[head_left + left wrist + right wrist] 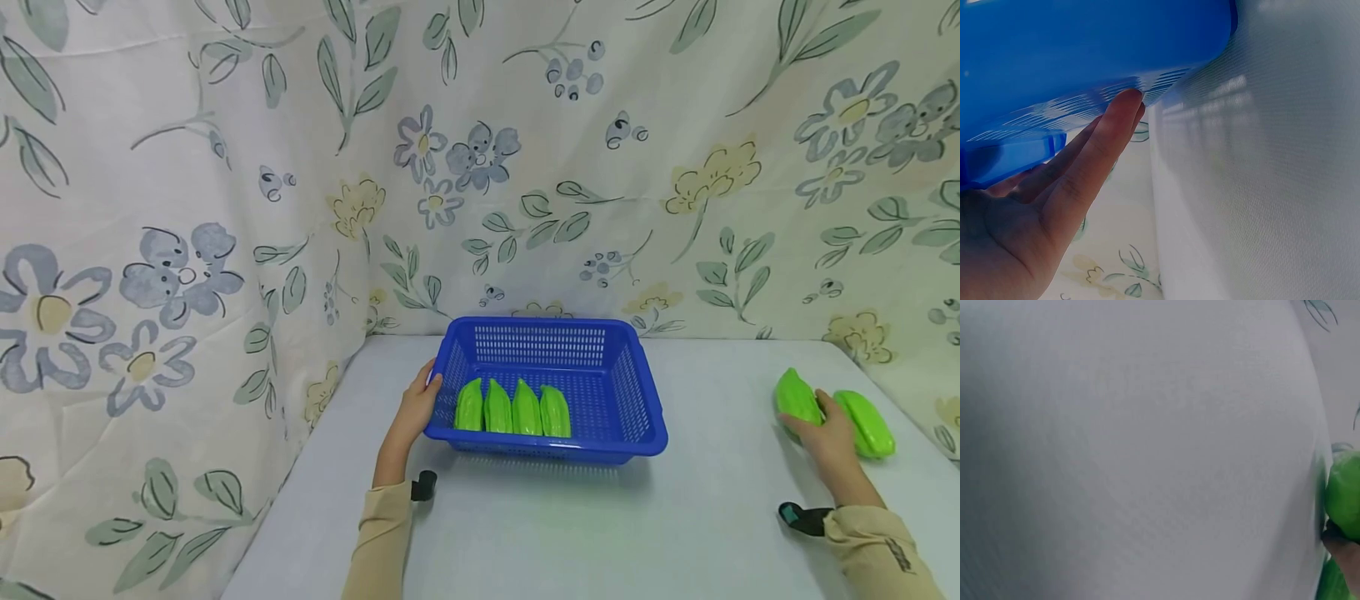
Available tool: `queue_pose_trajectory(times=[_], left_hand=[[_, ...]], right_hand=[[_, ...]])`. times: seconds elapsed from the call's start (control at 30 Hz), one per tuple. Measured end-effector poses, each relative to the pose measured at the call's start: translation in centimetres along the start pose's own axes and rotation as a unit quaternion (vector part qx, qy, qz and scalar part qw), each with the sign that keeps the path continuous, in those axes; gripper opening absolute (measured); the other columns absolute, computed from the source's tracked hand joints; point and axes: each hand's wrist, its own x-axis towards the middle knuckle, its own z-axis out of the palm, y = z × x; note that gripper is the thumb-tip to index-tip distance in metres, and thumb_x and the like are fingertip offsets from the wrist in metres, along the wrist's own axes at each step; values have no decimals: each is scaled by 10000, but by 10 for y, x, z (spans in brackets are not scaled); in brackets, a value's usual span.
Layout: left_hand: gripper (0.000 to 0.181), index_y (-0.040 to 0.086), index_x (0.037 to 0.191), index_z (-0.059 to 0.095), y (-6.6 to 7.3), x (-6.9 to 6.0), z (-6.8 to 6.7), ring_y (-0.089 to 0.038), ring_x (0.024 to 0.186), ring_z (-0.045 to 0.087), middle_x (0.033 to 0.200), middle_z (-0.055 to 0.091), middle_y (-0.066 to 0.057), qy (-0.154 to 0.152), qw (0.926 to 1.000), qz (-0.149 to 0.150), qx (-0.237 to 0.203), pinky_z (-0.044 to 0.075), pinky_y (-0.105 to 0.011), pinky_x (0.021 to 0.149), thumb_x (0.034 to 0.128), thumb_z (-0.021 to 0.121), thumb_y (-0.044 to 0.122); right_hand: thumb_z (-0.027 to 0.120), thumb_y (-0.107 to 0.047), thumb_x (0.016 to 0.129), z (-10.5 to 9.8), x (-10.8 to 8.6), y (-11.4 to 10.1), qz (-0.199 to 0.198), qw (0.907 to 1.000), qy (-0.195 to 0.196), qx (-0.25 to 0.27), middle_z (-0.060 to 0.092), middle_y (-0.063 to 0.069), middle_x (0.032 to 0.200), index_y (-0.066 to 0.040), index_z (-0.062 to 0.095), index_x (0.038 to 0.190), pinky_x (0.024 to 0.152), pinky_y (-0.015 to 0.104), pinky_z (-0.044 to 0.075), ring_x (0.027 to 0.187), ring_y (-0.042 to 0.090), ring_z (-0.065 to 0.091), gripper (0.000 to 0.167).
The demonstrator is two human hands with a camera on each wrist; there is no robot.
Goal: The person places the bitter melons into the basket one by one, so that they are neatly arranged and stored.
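A blue plastic basket (498,442) stands on the white table, with several bright green, ridged, pointed fruits (498,408) lined up in its left front part. My left hand (414,408) holds the basket's left rim, with fingers (1094,150) stretched along the outside of its slotted wall in the left wrist view. At the far right, my right hand (827,437) grips another green ridged fruit (795,395) between thumb and fingers. A second green fruit (866,425) lies just right of that hand. The right wrist view catches only part of the held fruit (1344,494) at its edge.
The white table (720,467) stretches between the basket and my right hand. A floral cloth (570,175) hangs behind the table and along its left side. Black straps (806,518) circle both wrists.
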Motion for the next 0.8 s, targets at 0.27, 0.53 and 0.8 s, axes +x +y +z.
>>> queue_pose_trajectory(times=[0.27,0.53,0.8], left_hand=[[536,156,1549,269,0,0,0,-435,1449,298,1577,323,-186,-30,10000,-41,17,272,-642,1136,1054,358,342],[540,140,1551,259,0,0,-1,-449,1440,304,1573,319,-204,-54,10000,-15,48,279,-650,1126,1055,351,334],[541,144,1552,257,-1,1,0,-444,1443,304,1577,317,-196,-55,10000,-8,59,278,-648,1128,1055,354,334]], right_hand=[[431,-236,1013,7,-5,-9,-210,9995,-40,248,-74,332,1574,58,-61,1517,1187,624,37,1456,532,-50,764],[450,-266,1011,16,-9,-29,-227,9986,-31,474,-72,286,1593,9,-60,1535,1193,603,50,1466,503,-42,782],[471,-260,1010,29,-17,-65,-296,9971,-4,696,-62,255,1613,-27,-55,1550,1168,627,140,1476,496,-2,789]])
